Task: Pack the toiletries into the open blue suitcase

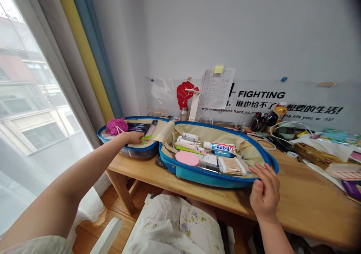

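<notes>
A blue-rimmed suitcase lies opened out flat on a wooden desk. My left hand reaches into its left half, fingers closed on a thin bright green item whose kind I cannot make out. Beside that hand are a pink bath puff and dark slim packages. At the right end of the other half, my right hand is open, its spread fingers by the rim. That half holds a toothpaste tube, a pink oval item, cotton swabs, a blue tube and white bottles.
Behind the suitcase stand a white lamp and a small bottle. To the right, the desk carries pens, an orange-labelled bottle, cables and a brown pouch. A white chair arm rises at lower left.
</notes>
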Demonstrator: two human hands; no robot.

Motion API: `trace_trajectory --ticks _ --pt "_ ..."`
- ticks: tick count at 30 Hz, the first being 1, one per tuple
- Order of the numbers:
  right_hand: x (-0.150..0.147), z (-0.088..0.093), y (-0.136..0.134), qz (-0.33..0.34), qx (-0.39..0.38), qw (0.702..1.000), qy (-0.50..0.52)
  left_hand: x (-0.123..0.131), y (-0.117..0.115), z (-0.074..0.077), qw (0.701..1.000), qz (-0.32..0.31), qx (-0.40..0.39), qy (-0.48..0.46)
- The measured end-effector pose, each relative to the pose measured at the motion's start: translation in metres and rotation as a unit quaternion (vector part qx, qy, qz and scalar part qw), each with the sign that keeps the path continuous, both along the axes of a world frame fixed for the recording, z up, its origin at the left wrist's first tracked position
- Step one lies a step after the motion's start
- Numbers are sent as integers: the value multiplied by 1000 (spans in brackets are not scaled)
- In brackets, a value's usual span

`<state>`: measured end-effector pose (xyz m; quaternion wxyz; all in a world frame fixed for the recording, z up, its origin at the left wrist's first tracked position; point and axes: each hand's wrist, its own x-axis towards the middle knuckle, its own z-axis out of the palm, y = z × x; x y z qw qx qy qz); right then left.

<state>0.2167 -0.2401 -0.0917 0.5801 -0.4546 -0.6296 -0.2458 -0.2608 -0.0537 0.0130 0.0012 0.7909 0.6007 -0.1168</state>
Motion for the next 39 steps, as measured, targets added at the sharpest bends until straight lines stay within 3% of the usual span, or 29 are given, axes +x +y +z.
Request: trace_trajectory --ticks 5,9,13,18,23,33,39 --pt "1 -1 1 2 4 1000 -1 21 -14 31 994 -6 101 -36" --pt "0 -1 1 3 2 1000 0 68 -32 50 976 -120 151 -97" --pt "0 -1 1 9 7 1000 -1 132 -49 40 949 -282 95 -104" --pt "0 0 1 14 10 1000 -2 181 -49 14 941 -331 24 -67" --pt "0 1 -1 10 10 1000 -10 188 -42 4 942 -333 7 -53" --pt "-1 0 -1 2 7 1000 -6 179 -50 8 955 -288 50 -55" --pt "-2 1 -1 3 16 1000 -7 179 -54 3 956 -285 46 -42"
